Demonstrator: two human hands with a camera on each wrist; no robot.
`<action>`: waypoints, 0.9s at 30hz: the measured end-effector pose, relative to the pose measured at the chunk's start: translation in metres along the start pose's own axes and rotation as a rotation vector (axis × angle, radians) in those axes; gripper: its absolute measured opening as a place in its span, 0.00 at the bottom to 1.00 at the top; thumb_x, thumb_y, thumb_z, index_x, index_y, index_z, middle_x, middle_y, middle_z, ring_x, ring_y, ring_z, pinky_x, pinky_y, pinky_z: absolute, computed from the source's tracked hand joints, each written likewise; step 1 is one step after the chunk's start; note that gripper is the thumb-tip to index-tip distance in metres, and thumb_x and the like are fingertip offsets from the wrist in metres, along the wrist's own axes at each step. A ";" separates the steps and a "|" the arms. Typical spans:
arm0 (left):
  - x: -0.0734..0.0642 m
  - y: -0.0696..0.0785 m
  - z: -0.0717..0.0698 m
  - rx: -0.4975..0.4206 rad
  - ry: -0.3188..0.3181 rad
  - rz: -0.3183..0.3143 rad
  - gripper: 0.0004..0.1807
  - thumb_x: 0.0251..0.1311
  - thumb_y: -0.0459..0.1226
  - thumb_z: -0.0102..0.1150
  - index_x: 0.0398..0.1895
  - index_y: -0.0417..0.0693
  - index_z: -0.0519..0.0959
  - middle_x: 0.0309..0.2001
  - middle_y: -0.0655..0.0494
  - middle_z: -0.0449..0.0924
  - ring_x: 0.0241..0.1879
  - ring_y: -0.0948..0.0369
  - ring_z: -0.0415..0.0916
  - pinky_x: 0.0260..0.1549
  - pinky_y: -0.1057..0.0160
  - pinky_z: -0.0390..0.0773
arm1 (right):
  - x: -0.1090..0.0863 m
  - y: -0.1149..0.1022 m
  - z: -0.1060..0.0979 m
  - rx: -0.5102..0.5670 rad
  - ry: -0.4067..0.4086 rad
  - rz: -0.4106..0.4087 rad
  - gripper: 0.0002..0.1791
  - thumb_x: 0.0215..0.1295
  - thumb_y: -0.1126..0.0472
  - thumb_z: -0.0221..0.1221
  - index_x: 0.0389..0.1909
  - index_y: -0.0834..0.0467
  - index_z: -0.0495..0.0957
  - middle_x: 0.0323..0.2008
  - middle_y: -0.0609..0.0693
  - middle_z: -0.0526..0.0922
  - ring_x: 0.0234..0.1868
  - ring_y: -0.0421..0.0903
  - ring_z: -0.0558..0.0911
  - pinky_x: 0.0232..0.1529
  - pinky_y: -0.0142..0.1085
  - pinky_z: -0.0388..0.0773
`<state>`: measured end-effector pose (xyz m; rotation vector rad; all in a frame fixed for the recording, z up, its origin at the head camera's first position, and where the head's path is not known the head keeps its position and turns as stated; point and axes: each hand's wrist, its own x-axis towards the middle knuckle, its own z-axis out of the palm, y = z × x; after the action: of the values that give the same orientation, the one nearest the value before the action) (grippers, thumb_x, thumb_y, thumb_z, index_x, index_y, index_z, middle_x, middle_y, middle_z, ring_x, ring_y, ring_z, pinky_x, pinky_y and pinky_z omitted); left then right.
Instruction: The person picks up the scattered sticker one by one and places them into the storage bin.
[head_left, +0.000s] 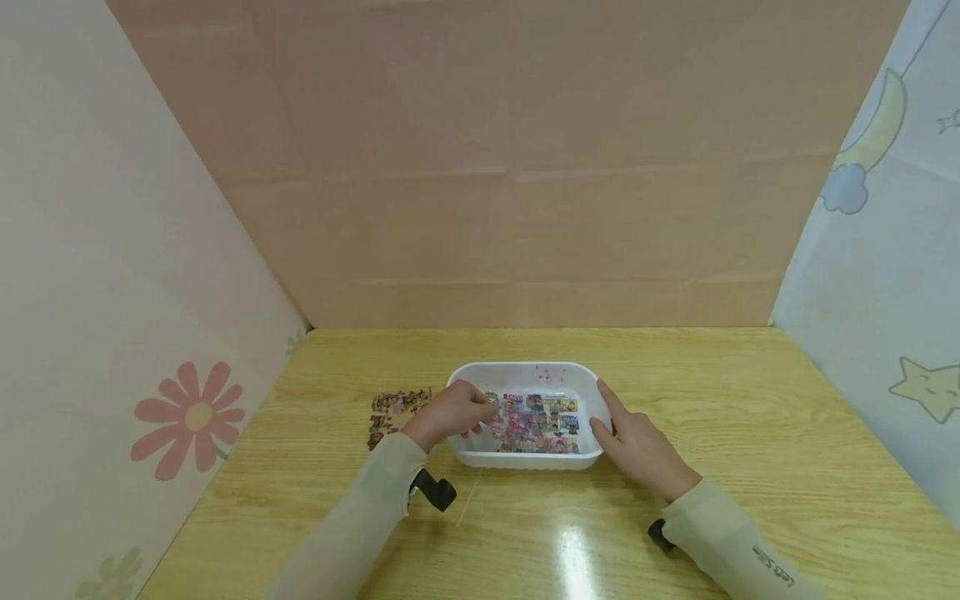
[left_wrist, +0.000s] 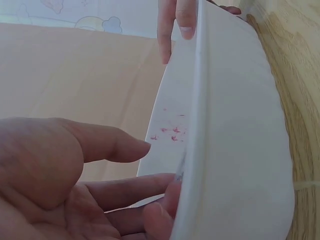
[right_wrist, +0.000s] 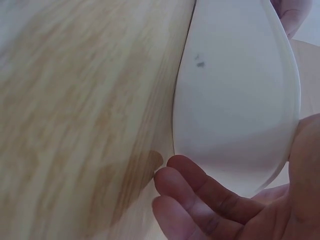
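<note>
A white plastic tray (head_left: 525, 462) with rounded corners sits on the wooden table. Small colourful printed pieces, like stickers (head_left: 536, 425), cover its floor, and pink bits (head_left: 551, 374) show on the far wall. My left hand (head_left: 456, 412) reaches over the tray's left end, fingers dipping inside. In the left wrist view its thumb (left_wrist: 117, 145) stands apart from the index finger, and the rim hides some fingertips. At the opposite end my right hand (head_left: 639, 446) grips the tray wall, thumb on the inner side. Its other fingers (right_wrist: 200, 195) curl against the outside near the tabletop.
More colourful printed pieces (head_left: 401, 402) lie on the table left of the tray, partly behind the left forearm. A thin pale strip (head_left: 468, 498) lies in front of the tray. Walls enclose the table (head_left: 750, 417) at the back and both sides.
</note>
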<state>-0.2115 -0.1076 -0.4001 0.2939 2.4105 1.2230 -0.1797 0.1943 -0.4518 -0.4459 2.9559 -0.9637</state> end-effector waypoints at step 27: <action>0.006 -0.002 0.002 -0.013 -0.032 -0.027 0.26 0.69 0.43 0.58 0.10 0.48 0.69 0.26 0.55 0.80 0.38 0.48 0.84 0.34 0.55 0.83 | 0.001 0.001 -0.001 -0.002 -0.006 -0.009 0.38 0.78 0.53 0.49 0.79 0.65 0.46 0.20 0.46 0.73 0.18 0.41 0.68 0.21 0.35 0.66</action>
<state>-0.2155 -0.1054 -0.4046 0.2736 2.3705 1.2127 -0.1812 0.1951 -0.4520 -0.4621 2.9523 -0.9577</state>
